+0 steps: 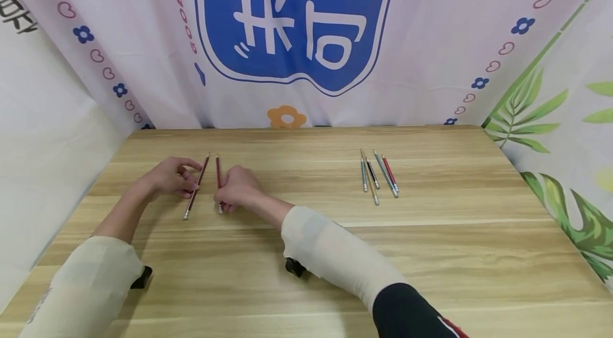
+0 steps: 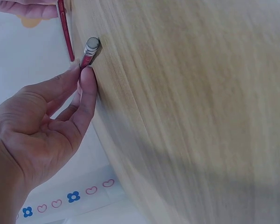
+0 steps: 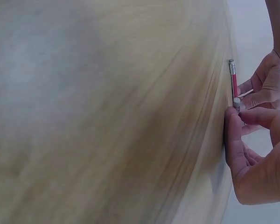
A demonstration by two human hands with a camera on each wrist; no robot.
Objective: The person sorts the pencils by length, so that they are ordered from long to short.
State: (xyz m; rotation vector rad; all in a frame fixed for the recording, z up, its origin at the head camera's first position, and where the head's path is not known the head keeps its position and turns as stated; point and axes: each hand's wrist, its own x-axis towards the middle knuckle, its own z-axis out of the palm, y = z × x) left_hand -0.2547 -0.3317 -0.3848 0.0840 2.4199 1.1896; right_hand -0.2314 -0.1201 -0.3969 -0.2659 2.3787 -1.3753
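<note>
The big pale cloth (image 1: 431,24) stands behind the wooden table (image 1: 306,183). On its blue shield (image 1: 297,8) I read 米 and 可 in white; the sign above is cut off. Small red letters on the left look like GOOD. The black writing (image 1: 14,10) at the left edge is cut off too. The print on my left sleeve (image 1: 86,285) is too faint to read.

My left hand (image 1: 174,175) pinches a dark red pencil (image 1: 191,200). My right hand (image 1: 238,189) pinches another red pencil (image 1: 218,170) beside it, hiding part of it. More pencils (image 1: 386,175) lie well apart, to the right. Any words on the pencils are too tiny.
</note>
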